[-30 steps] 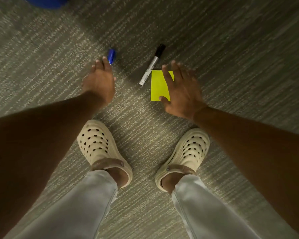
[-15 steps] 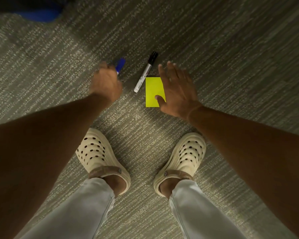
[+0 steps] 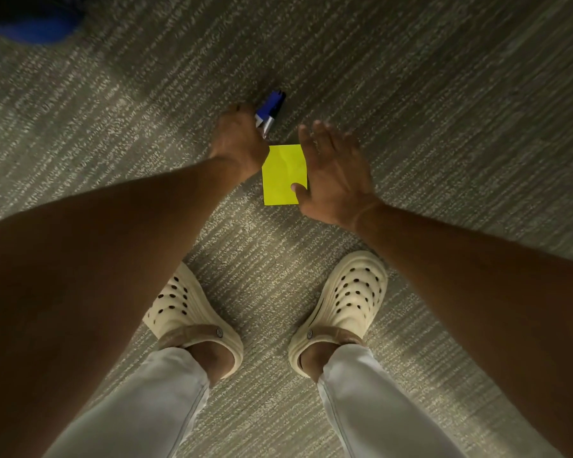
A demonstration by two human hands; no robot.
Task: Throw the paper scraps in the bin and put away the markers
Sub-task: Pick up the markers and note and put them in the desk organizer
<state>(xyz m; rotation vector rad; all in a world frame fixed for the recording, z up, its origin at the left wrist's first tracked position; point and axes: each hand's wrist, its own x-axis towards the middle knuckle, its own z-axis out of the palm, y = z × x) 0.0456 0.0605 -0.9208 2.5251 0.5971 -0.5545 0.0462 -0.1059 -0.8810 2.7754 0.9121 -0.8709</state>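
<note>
A yellow paper scrap (image 3: 283, 173) lies flat on the grey carpet in front of my feet. My right hand (image 3: 334, 180) is spread open over the scrap's right edge, and its thumb tip touches the paper. My left hand (image 3: 240, 142) is closed just beyond the scrap's far left corner, gripping a blue-capped marker (image 3: 271, 104) whose cap and pale barrel stick out past the knuckles. A dark shape lies right against the blue cap. I cannot tell whether it is the black-capped marker, which is otherwise hidden.
A blue object (image 3: 30, 28) sits on the carpet at the far top left, partly cut off. My two cream clogs (image 3: 186, 312) (image 3: 348, 299) stand close behind the paper. Striped grey carpet (image 3: 444, 127) stretches all around.
My left hand closed on the blue marker and carried it right, to where the black-capped marker lay. That marker no longer shows on its own. My right hand stayed open over the paper.
</note>
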